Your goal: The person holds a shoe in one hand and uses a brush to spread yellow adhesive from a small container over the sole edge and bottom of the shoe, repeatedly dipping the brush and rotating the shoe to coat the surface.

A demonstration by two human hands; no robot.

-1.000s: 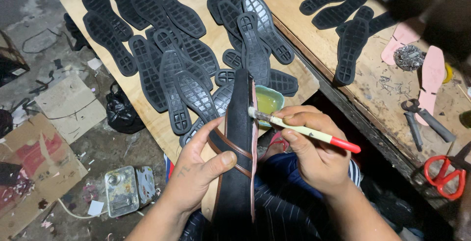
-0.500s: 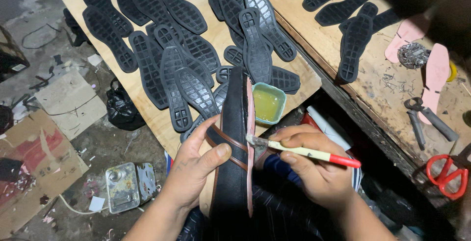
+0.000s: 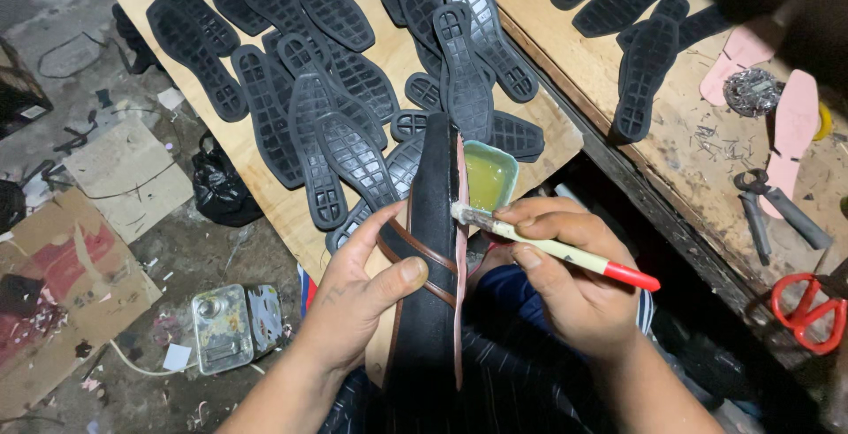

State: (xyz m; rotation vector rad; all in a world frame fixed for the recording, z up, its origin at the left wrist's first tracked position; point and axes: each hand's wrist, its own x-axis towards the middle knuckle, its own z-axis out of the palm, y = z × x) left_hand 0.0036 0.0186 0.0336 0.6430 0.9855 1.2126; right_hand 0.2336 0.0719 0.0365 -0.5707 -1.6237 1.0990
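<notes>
While fingers [image 3: 402, 273] clasp sandal [image 3: 437, 249], brush [image 3: 548, 244] touches.

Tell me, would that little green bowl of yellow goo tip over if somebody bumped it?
Probably not easily: the green bowl looks low and wide, sitting flat on the wooden board. The yellowish liquid inside would likely slosh or spill with a hard push. It also sits near the board's edge, so a shove might send it off.

Both hands are bare, with no gloves or rings. The left hand [image 3: 358, 297] has a small dark mark near the thumb. The right hand [image 3: 565, 279] has short nails. The arms have no sleeves. Dark striped clothes cover the lap.
</notes>
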